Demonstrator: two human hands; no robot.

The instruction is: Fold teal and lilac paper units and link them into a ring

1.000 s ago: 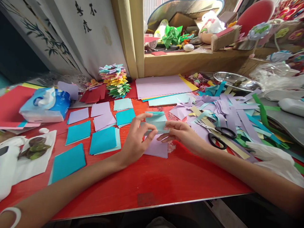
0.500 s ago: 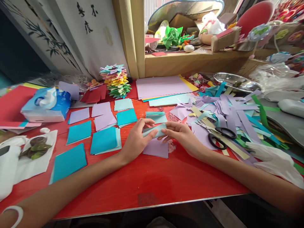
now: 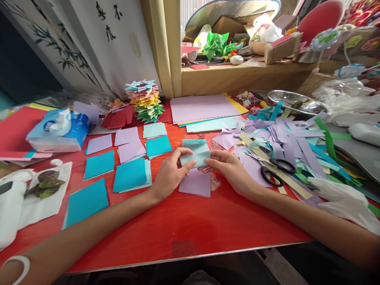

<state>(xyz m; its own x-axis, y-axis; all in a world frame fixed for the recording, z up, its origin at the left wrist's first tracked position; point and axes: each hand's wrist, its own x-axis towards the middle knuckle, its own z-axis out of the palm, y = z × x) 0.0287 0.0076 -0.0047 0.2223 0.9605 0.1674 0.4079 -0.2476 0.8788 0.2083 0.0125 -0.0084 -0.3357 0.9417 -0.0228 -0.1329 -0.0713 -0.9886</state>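
Observation:
Both my hands meet over the middle of the red table (image 3: 190,225). My left hand (image 3: 169,174) pinches the left end of a pale teal folded paper (image 3: 196,159), and my right hand (image 3: 227,168) pinches its right end. The paper is folded into a narrow strip held just above a lilac paper square (image 3: 196,184) that lies flat on the table. A small pile of pale teal squares (image 3: 194,145) lies just behind the held paper.
Teal and lilac paper squares (image 3: 129,176) lie to the left. A tissue pack (image 3: 57,130) sits at far left. Black scissors (image 3: 274,170) rest on a heap of paper strips (image 3: 297,142) at right. A stack of folded coloured pieces (image 3: 144,101) stands at the back.
The pale teal paper has been folded from a wider sheet into a narrow strip, and both hands have lowered slightly and closed in on its ends.

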